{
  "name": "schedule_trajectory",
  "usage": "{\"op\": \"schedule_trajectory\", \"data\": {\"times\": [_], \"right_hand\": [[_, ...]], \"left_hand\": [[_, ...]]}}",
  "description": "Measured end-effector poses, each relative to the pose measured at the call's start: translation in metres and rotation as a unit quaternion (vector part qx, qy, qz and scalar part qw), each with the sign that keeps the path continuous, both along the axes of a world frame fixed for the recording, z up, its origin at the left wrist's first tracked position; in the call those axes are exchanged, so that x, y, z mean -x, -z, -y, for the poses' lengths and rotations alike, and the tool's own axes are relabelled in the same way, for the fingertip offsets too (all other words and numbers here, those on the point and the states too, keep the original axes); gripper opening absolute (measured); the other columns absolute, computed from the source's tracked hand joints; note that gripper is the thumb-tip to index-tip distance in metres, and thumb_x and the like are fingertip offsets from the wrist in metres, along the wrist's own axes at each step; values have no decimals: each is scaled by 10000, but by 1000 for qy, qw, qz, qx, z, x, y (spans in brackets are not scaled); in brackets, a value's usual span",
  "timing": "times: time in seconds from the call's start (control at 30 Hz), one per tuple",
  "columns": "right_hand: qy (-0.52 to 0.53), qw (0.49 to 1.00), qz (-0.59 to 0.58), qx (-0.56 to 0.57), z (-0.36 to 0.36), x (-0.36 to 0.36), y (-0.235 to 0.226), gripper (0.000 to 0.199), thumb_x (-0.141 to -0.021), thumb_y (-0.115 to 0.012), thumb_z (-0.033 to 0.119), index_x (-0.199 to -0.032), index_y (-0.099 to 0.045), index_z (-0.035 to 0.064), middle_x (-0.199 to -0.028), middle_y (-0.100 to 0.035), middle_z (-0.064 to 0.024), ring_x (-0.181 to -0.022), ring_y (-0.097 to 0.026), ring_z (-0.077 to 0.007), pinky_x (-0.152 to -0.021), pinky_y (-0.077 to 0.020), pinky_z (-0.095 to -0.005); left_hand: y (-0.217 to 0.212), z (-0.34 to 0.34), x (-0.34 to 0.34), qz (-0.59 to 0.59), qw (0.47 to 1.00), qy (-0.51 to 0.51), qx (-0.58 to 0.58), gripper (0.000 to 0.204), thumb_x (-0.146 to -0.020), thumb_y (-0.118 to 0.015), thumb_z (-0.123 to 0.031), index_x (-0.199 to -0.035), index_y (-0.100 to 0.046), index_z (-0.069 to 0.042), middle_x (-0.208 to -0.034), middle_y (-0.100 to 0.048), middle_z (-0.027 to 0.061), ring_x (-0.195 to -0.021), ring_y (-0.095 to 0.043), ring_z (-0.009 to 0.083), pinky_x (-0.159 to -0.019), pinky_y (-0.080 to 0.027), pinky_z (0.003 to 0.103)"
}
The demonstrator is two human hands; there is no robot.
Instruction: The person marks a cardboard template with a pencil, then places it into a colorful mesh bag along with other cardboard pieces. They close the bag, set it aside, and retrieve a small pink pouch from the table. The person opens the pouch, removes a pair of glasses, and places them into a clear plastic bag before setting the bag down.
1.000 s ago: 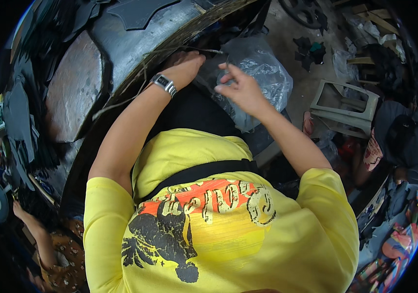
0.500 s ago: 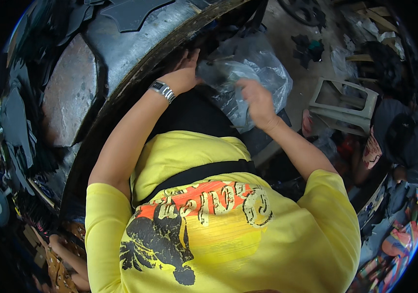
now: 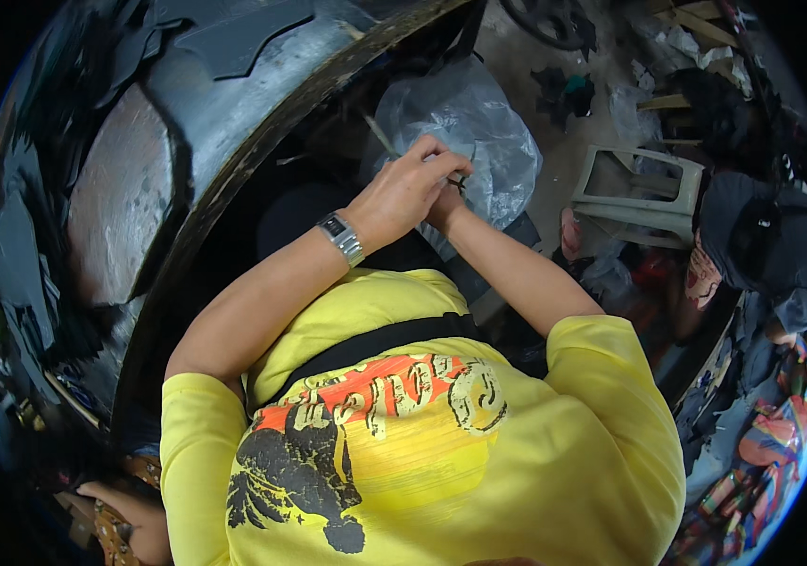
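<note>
My left hand (image 3: 402, 196), with a metal watch (image 3: 341, 238) on its wrist, crosses over my right hand (image 3: 443, 208) above my lap. Its fingers are bent and pinched together. A small dark piece (image 3: 460, 182) shows at the fingertips, too small to name. My right hand is closed under the left, its fingers partly covered. From behind my left hand a thin pale strip (image 3: 380, 135) sticks up; what it belongs to is hidden. Just beyond both hands lies a crumpled clear plastic bag (image 3: 502, 141).
On my left is a metal-topped table (image 3: 234, 108) with a thick slab (image 3: 125, 203) and dark flat cut pieces (image 3: 243, 38). A plastic stool (image 3: 634, 193) lies on its side at the right, near another person (image 3: 752, 226). Colourful scraps (image 3: 771, 443) are heaped at lower right.
My left hand has come away from the table's edge, toward the right. My right hand has moved left, and the hands now meet in front of the plastic bag.
</note>
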State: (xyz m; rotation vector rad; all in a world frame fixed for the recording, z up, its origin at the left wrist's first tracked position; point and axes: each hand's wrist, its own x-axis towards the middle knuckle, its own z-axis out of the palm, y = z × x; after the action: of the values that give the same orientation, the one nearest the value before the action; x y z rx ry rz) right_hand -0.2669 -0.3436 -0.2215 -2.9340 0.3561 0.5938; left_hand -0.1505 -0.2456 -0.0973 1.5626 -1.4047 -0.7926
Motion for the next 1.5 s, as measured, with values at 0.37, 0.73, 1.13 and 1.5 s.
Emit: {"op": "schedule_trajectory", "data": {"times": [0.37,0.73,1.13,1.5], "right_hand": [[172,979,25,-104,-12,20,-14,466,-993,-592,223,-1424,-498,72,-1394,-534,-139,-1371,-452,-293,-1145,-362,-435],[257,958,-116,-47,17,-7,-183,429,-1001,-577,212,-1396,-536,49,-1356,-590,-158,-1330,-507,-331,-1109,-403,-452],[215,964,-146,-60,14,-43,-198,397,-1010,-561,200,-1365,-578,24,-1314,-651,-179,-1286,-566,-373,-1069,-448,-471],[268,852,286,-347,16,70,-207,361,-943,-698,127,-1285,-657,19,-1191,-681,-112,-1074,-648,-227,-967,-496,-335]], "left_hand": [[-19,-32,-18,-149,978,-63,129,364,-892,-613,91,-1192,-696,-99,-1078,-573,111,-961,-632,264,-881,-523,339],[-144,-97,-8,-253,936,59,237,330,-886,-707,-22,-1200,-721,-125,-1100,-617,70,-882,-607,183,-775,-505,291],[-113,-95,-85,-292,949,-66,101,347,-941,-723,-58,-1285,-680,-64,-1139,-635,-16,-908,-591,36,-806,-474,192],[-94,-134,-89,-286,926,-247,-25,369,-952,-694,-42,-1317,-639,-30,-1125,-602,-24,-968,-552,53,-843,-440,190]]}}
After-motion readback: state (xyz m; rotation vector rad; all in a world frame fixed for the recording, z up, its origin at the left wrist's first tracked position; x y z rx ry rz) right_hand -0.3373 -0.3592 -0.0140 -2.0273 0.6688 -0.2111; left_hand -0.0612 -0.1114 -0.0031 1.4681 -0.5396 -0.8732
